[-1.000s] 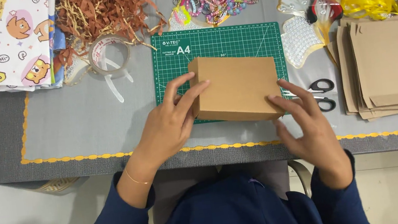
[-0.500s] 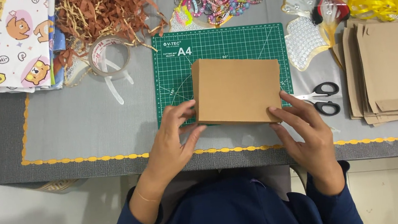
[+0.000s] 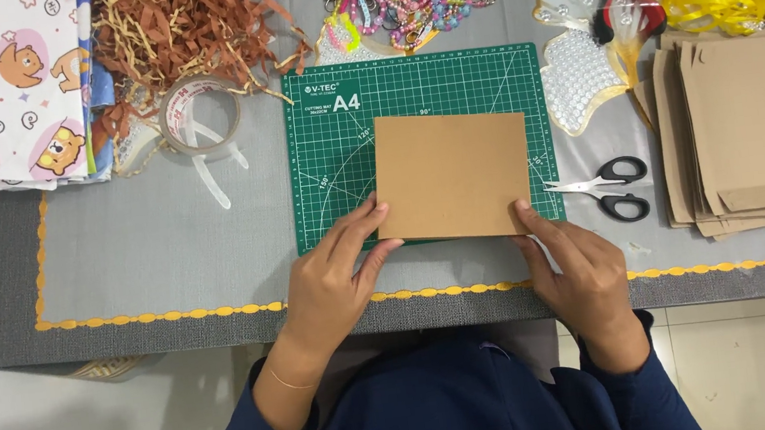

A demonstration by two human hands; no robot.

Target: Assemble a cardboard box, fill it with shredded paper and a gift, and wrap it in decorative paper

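Both hands loosely open: left hand (image 3: 336, 274), right hand (image 3: 575, 264) fingertips steadying brown box (image 3: 453, 175).

Two hands steady a flat brown cardboard box (image 3: 453, 175) on a green cutting mat (image 3: 332, 143).
The left hand (image 3: 336, 279) touches its near left corner, the right hand (image 3: 577, 269) its near right corner; black-handled scissors (image 3: 611, 188) lie just beyond the right hand on the grey counter (image 3: 162, 242).

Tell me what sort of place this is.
Probably a home craft or gift-packing table: a green cutting mat under a brown cardboard box, scissors, a stack of flat cardboard blanks and shredded paper filler.
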